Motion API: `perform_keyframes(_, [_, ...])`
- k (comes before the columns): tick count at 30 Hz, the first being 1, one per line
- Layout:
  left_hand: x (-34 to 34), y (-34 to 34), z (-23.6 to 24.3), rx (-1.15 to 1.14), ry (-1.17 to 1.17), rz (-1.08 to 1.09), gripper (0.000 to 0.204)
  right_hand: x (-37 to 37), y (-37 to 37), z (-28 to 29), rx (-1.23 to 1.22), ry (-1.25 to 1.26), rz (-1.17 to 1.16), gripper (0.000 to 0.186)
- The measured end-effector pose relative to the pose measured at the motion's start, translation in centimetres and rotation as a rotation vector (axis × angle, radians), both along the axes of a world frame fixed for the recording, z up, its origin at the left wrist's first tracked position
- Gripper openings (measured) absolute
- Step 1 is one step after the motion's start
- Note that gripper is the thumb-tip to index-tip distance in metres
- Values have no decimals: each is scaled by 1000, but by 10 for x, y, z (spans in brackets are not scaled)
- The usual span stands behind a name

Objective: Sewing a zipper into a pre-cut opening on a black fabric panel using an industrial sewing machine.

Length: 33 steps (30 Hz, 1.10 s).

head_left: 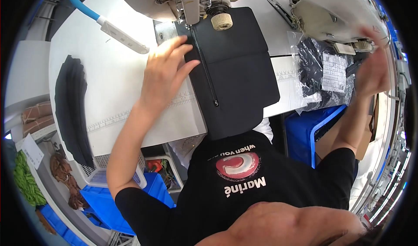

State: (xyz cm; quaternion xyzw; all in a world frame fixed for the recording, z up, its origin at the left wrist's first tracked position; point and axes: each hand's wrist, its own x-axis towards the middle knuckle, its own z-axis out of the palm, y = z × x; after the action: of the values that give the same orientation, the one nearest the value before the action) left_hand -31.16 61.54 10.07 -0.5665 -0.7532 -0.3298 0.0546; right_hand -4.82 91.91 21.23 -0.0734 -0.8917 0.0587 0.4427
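A black fabric panel [237, 85] with a lengthwise zipper [204, 74] lies under the sewing machine's needle and presser foot [188, 23], its lower end reaching my lap. My left hand [167, 72] rests at the panel's left edge just below the needle, fingers loosely bent and apart, holding nothing visible. My right hand [372, 63] is raised at the far right beside the machine, over the edge of a clear plastic bag of dark items [311, 54]; its fingers are smeared by motion, so what they hold, if anything, cannot be told.
A white lamp with a blue neck [122, 36] hangs at upper left. Dark fabric strips [69, 106] lie on the white table [109, 98]. Black snips [281, 11] are behind the panel. Blue bins [298, 141], a white basket [89, 172] and green bundles [26, 176] stand below.
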Motion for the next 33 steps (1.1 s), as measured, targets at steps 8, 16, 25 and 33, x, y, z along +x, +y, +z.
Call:
perform_keyframes(8, [-12, 10, -10, -40, 5, -12, 38, -154, -110, -122, 68, -684, 289, 83])
perform_keyframes(16, [-5, 6, -21, -162, 171, 135, 46, -159, -103, -122, 136, -699, 320, 91])
perform_keyframes(25, [-5, 4, -14, -213, 111, 117, 47, -159, -102, -120, 79, -726, 336, 93])
perform_keyframes(33, [-16, 13, -16, -55, 173, 78, 46, -164, -97, -120, 91, -796, 297, 95])
